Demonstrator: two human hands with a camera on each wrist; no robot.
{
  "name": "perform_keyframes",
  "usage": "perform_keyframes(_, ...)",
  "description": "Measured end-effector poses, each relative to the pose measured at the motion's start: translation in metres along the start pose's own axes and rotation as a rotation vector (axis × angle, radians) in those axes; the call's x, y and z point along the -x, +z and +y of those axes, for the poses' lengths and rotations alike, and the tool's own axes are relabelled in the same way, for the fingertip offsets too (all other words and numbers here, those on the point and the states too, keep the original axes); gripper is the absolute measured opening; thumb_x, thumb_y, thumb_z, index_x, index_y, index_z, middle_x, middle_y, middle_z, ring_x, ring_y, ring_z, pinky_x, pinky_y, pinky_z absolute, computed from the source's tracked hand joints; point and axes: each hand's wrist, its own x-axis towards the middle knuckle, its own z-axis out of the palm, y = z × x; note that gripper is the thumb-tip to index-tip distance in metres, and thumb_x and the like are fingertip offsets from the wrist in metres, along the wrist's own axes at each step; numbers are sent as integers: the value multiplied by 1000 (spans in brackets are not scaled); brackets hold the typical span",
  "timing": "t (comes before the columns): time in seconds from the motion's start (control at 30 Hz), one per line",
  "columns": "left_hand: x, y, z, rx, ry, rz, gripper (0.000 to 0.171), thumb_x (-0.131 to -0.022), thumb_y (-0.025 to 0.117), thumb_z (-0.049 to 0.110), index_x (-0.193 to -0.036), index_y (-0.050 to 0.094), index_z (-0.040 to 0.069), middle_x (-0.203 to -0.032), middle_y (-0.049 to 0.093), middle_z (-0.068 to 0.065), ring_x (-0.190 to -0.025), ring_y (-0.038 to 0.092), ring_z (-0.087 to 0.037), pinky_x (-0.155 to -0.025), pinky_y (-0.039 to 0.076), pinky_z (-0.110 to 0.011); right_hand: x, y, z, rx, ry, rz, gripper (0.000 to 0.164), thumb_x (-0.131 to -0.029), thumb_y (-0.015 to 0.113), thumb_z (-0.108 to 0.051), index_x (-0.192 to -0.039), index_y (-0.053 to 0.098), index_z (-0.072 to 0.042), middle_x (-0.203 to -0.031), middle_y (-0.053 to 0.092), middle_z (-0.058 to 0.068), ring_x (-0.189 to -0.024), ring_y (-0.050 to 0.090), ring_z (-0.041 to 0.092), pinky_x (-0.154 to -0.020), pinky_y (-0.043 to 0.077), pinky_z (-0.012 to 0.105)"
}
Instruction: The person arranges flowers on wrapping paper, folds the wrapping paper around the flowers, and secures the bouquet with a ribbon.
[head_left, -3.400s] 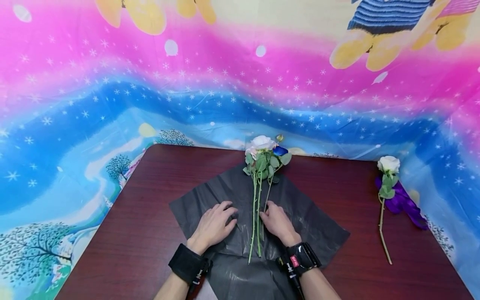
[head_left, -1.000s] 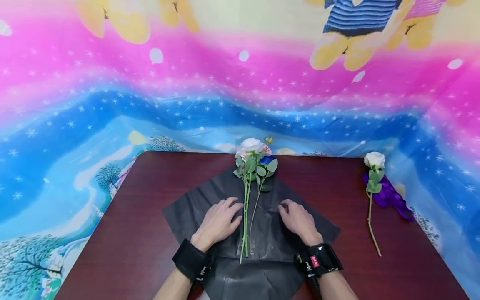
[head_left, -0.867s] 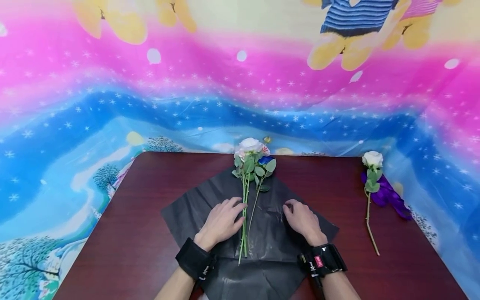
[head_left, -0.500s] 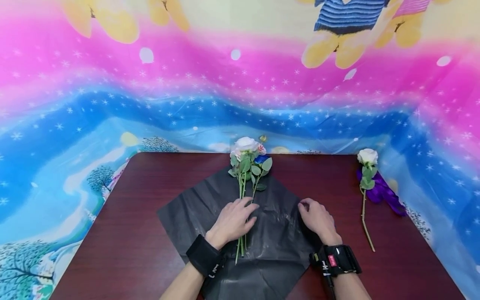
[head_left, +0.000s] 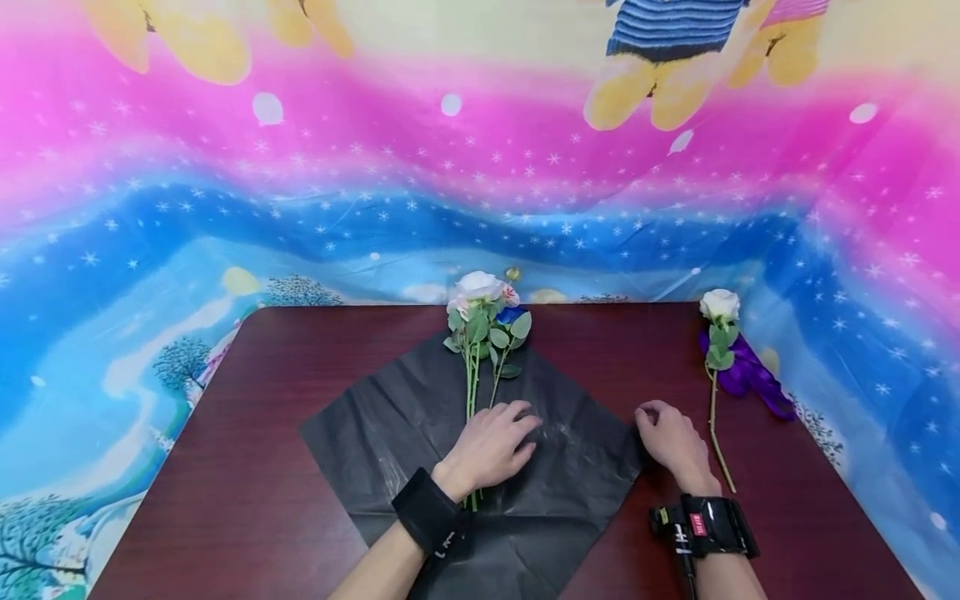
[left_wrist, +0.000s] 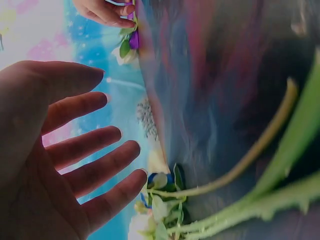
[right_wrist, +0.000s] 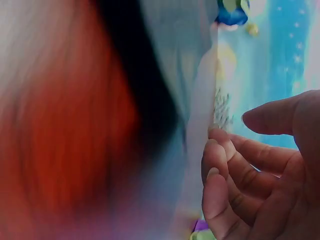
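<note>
- Left hand: held above the flower stems; fingers extended and spread, nothing gripped; contact with the stems cannot be confirmed.
- Right hand: positioned just beside the right corner of the black wrapping sheet; fingers loosely curled, thumb parted from them, nothing seen held.
- Flower bunch: laid along the middle of the sheet, blooms at its far corner, stems toward the near side; white, blue and pink-tinged blooms noted.
- Single white rose: laid at the table's far right, partly over a purple cloth.
- Dark wooden table: backed by a printed curtain.
- Black wristbands: worn on both wrists.
</note>
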Motion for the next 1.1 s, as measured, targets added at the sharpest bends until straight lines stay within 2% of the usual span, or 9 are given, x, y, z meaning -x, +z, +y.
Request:
perform_keyframes(0.17,-5,3,10,-16,15,-21,27,-91,63,29,-116,67,20,-122,57,-4,-96,60,-21,-76,49,-35,3,-8,16,-2,11,-1,40,-99,41,-30,-120,60,-2,-91,61,10,-72,55,25,-59,38,39)
perform_keyframes(0.27,-9,5,17,-23,21,-32,28,-91,63,30,-117,66,22,-124,57,-3,-98,59,-20,-76,49,-34,4,-12,24,0,36,3,42,-99,40,-32,-123,59,-3,-91,59,10,-74,54,27,-60,37,41)
perform_keyframes(0.4,-12,10,24,-41,48,-32,27,-91,62,31,-117,67,22,-123,57,-2,-95,59,-18,-74,49,-31,5,-20,36,2,88,14,44,-98,41,-34,-124,57,-2,-100,61,15,-80,57,32,-61,40,47)
perform_keyframes(0.53,-13,13,28,-60,67,-30,25,-90,63,31,-113,68,23,-120,58,-1,-93,60,-18,-74,49,-31,6,-26,47,-6,127,8,47,-99,41,-36,-126,54,-1,-107,59,19,-81,57,33,-61,41,47)
perform_keyframes(0.73,-17,15,35,-63,89,-22,23,-89,64,31,-111,69,24,-120,58,-1,-92,60,-18,-74,49,-30,9,-32,64,-3,178,1,50,-99,43,-34,-131,46,4,-120,51,28,-93,54,40,-66,41,52)
perform_keyframes(0.83,-19,16,38,-41,98,-37,23,-90,64,31,-111,69,24,-122,58,-2,-94,60,-18,-75,49,-30,9,-33,71,-7,207,19,47,-98,47,-30,-127,46,7,-121,46,31,-98,52,44,-69,41,55)
perform_keyframes(0.97,-20,17,40,-41,89,-48,22,-89,64,31,-110,69,24,-122,58,-1,-96,60,-18,-75,49,-31,8,-34,76,-24,242,48,40,-95,49,-24,-116,43,10,-112,46,31,-92,52,45,-67,41,54)
perform_keyframes(1.1,-20,17,40,-58,88,-42,21,-89,65,32,-107,69,24,-121,58,-1,-93,60,-18,-74,49,-31,5,-36,82,-21,238,20,41,-96,49,-20,-116,42,14,-107,48,34,-89,53,45,-67,43,52)
